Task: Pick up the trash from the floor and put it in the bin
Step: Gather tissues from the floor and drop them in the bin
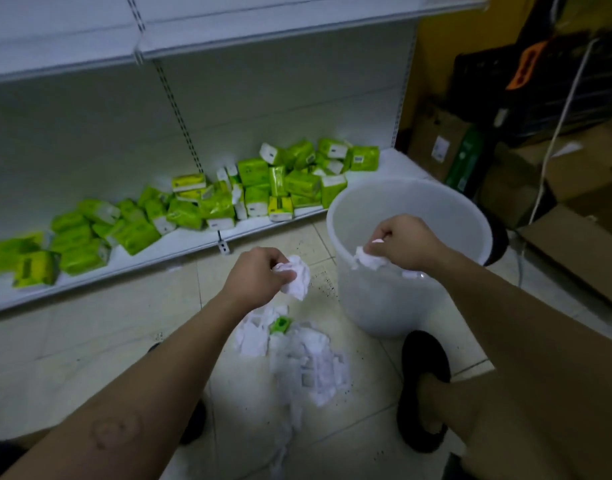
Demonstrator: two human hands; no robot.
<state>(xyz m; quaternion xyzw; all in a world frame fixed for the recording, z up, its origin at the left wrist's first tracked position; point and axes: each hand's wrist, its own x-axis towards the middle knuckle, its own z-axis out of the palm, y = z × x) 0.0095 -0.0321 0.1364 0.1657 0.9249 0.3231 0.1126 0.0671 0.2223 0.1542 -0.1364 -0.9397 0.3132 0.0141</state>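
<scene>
crumpled white tissue (295, 278) sits bunched in the left grip (259, 277), fingers curled tight around it, held in the air just left of the white bin (406, 216) and above the heap of loose white paper scraps (297, 362) on the tiled floor (72, 341). right grip (403, 247) is closed on a second wad of white tissue (368, 260), poised over the near rim of the bin, with the wad hanging down at the bin's open mouth. below and between the two grips the scrap heap spreads across the floor, with a small green piece (281, 323) lying in its upper part, almost straight under the left grip. dark specks dot the tiles around the heap. a black shoe (424, 386) stands under the right forearm, close to the foot of the bin. beyond the left grip, a low white shelf (179, 242) carries a jumble of green tissue packs (228, 195). to the right of the right grip, past the bin, lie brown cardboard boxes (574, 237).
</scene>
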